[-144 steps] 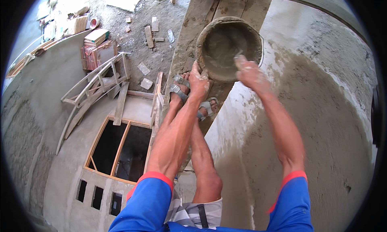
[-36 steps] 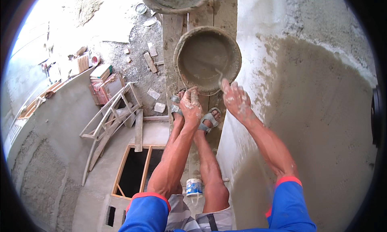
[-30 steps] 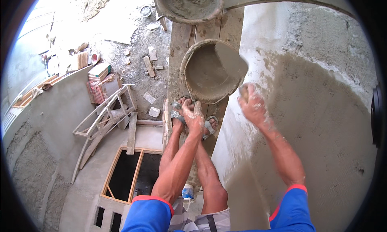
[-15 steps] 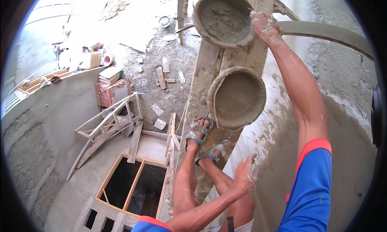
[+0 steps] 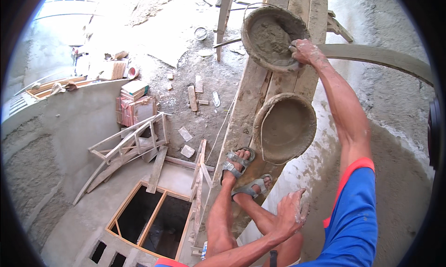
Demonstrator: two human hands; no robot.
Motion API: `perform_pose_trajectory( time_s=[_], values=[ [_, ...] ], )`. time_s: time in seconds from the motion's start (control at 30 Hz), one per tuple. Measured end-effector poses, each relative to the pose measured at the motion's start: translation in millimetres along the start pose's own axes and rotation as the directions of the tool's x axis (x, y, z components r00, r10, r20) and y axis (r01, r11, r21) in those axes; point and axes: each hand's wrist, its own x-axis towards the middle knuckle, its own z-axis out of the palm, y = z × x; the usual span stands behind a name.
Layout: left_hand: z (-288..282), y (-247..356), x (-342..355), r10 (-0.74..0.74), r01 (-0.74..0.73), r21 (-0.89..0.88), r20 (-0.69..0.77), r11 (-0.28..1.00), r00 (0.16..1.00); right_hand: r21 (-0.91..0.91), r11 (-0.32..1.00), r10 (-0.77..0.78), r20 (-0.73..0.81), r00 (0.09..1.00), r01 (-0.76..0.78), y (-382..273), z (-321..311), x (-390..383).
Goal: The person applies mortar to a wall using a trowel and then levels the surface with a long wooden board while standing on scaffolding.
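Right of centre at the frame's top, a round, grey, mortar-caked bucket (image 5: pixel 250 46) holds lumpy, wet grey-brown mortar (image 5: pixel 268 37); the right hand (image 5: pixel 306 52) curls at its rim, grip unclear, while the left hand (image 5: pixel 291 211), lower right of centre, hangs released, fingers loosely extended

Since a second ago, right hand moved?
Yes: the right hand went forward along the planks, from beside the nearer bucket to the farther bucket.
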Motion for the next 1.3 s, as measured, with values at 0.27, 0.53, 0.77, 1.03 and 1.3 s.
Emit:
perform_pose_trajectory(
  time_s=[0.27,0.53,0.77,1.03,1.3],
  values=[
    [-0.4,7.1,5.0,0.048,-0.048,0.069,0.007,0.996,0.999,0.217,0.976,0.015,-0.048,0.999,-0.004,-11.1,14.8,4.1],
    [-8.8,14.2,11.3,0.088,-0.085,0.182,-0.01,0.98,0.996,0.576,0.815,-0.02,-0.079,0.997,0.062,6.5,14.7,-25.7],
    [-4.9,6.8,14.9,0.084,-0.082,0.198,-0.002,0.977,0.996,0.8,0.601,0.003,0.011,1.0,-0.01,10.4,17.8,-44.8],
    [-5.1,-4.4,10.4,0.073,-0.07,0.171,-0.012,0.983,0.997,0.8,0.599,0.033,0.022,0.999,-0.038,20.0,18.7,-92.0],
    [3.2,-21.3,-0.2,-0.016,0.016,0.103,-0.003,0.995,1.0,0.726,0.676,0.125,0.052,0.991,-0.123,22.0,-2.8,-209.8]
  ],
)
